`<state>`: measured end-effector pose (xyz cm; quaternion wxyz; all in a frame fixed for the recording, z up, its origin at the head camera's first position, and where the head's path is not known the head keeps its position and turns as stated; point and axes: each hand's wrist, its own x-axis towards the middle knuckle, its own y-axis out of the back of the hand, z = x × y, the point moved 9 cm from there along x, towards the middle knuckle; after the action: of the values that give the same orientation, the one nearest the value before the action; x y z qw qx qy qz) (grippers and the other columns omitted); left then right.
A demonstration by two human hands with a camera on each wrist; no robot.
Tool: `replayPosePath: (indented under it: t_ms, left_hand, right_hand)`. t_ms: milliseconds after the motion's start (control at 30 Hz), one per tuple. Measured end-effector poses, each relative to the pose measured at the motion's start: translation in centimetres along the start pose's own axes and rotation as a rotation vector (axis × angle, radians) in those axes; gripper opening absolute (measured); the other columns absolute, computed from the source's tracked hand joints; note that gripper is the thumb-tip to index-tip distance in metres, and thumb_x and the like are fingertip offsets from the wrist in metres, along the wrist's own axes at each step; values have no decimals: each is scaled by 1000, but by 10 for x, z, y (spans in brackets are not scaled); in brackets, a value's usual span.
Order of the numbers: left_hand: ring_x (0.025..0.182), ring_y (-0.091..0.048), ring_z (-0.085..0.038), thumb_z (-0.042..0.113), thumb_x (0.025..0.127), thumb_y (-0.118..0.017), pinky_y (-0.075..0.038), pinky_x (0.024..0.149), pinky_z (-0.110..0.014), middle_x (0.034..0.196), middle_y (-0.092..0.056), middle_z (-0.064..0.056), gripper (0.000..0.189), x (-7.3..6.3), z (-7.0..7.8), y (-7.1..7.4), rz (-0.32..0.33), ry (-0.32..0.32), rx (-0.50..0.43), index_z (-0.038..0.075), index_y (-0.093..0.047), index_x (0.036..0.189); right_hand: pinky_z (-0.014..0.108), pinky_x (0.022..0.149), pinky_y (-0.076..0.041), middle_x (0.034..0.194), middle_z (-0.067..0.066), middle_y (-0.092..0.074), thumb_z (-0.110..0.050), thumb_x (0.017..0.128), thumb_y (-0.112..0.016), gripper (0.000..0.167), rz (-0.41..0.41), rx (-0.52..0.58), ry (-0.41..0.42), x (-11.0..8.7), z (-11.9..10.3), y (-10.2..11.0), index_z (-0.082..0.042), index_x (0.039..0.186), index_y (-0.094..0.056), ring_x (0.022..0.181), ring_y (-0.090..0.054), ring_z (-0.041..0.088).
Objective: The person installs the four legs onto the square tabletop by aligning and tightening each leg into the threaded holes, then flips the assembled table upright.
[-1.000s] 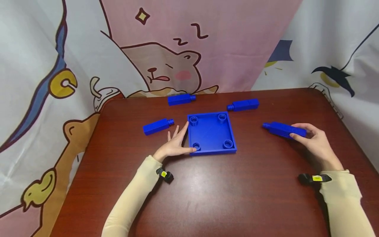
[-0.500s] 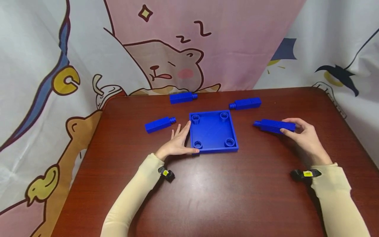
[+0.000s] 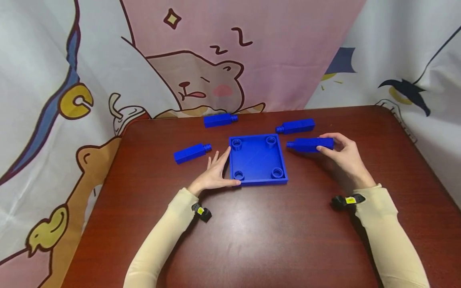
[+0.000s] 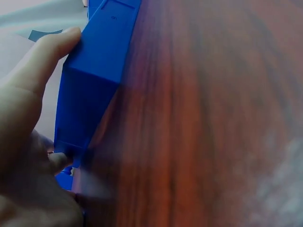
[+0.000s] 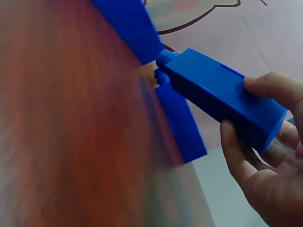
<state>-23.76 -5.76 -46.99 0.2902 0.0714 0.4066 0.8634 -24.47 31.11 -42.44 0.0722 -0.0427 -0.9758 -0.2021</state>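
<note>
A square blue tray-like base (image 3: 256, 160) with a raised rim and a round socket at each corner lies on the table. My left hand (image 3: 212, 175) rests against its left side, fingers spread straight, thumb at the near left corner. In the left wrist view, the thumb (image 4: 52, 49) touches the base's edge. To the right of the base, my right hand (image 3: 343, 158) grips the rear end of a square blue leg (image 3: 309, 145) with a threaded tip. That tip points left, just short of the base's right edge. The right wrist view shows the leg (image 5: 220, 92) pinched between thumb and fingers.
Three similar blue legs lie on the brown table (image 3: 252, 232): a left leg (image 3: 191, 153), a back leg (image 3: 218, 120) and a back-right leg (image 3: 296, 126). The back-right one lies close behind the held leg. A printed cloth (image 3: 288, 52) hangs behind the table.
My right hand has carried the leg leftward from the table's right side to near the base. My left hand stays at the base's left side.
</note>
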Motion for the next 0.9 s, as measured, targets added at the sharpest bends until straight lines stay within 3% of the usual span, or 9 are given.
replayPosePath:
  t_ms: [400, 633, 900]
  left_hand:
    - [143, 11, -39, 48, 80, -75, 10, 110, -55, 161, 3, -1, 115, -2, -1, 2, -24, -14, 6, 14, 4, 156]
    - [143, 11, -38, 50, 80, -74, 10, 110, -55, 161, 4, 0, 114, -2, -2, 1, -30, -20, 12, 13, 4, 156]
    - [143, 11, -37, 51, 81, -72, 9, 111, -55, 161, 5, 1, 114, -1, -2, -1, -41, -20, 13, 15, 5, 156]
  right_hand:
    - [15, 75, -48, 108, -4, -64, -11, 85, -75, 41, 97, 60, 23, 17, -28, -5, -3, 123, -62, 95, -59, 13]
    - [15, 74, -48, 110, 6, -65, -6, 85, -74, 39, 28, 44, 67, 24, -41, -30, 1, 122, -61, 89, -60, 8]
    - [17, 66, -45, 108, 17, -67, 3, 84, -71, 36, -22, 68, 160, 21, -86, -48, 10, 117, -59, 81, -59, 8]
